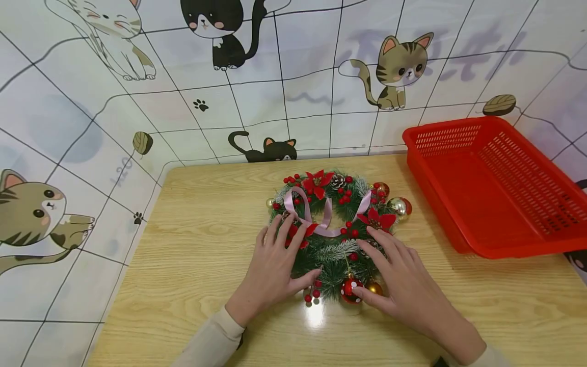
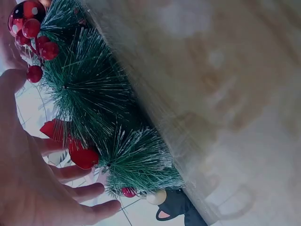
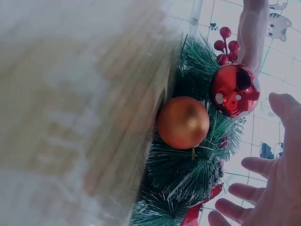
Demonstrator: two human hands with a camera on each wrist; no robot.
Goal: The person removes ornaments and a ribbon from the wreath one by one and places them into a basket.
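Note:
A green Christmas wreath lies flat on the wooden table, trimmed with red poinsettias, berries, pine cones and shiny baubles. Pink ribbon loops loosely over its middle. My left hand rests on the wreath's left side, fingers spread near a red flower that it partly covers. On the other side, my right hand lies over the lower right of the wreath with spread fingers, its thumb by a red spotted bauble. In the right wrist view an orange-gold bauble sits beside that red one.
A red plastic basket with slotted walls stands at the table's right. Behind the wooden table hangs a white gridded backdrop printed with cartoon cats. Gold and red baubles stick out from the wreath's right edge.

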